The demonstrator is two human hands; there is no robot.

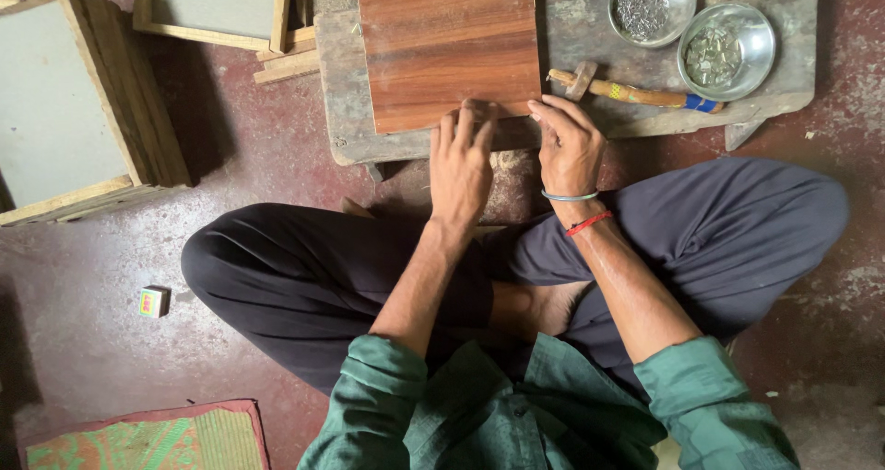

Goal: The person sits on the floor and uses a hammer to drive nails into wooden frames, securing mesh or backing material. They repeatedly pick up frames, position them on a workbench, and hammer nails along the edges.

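Observation:
A reddish-brown wooden board (447, 37) lies on a low grey work slab (590, 28) in front of my crossed legs. My left hand (461, 161) rests flat with its fingertips on the board's near edge. My right hand (569, 147), with a metal bangle and a red thread on the wrist, is beside it at the board's near right corner, fingers curled; I cannot see anything held in it. A small hammer (636, 92) with a wooden handle lies on the slab just right of the board.
Two steel bowls stand at the slab's far right: one with small nails (645, 9), one with metal pieces (724, 51). Wooden frames with grey panels (74, 111) lean at the left. A small box (153, 301) and a woven mat (147, 438) lie on the red floor.

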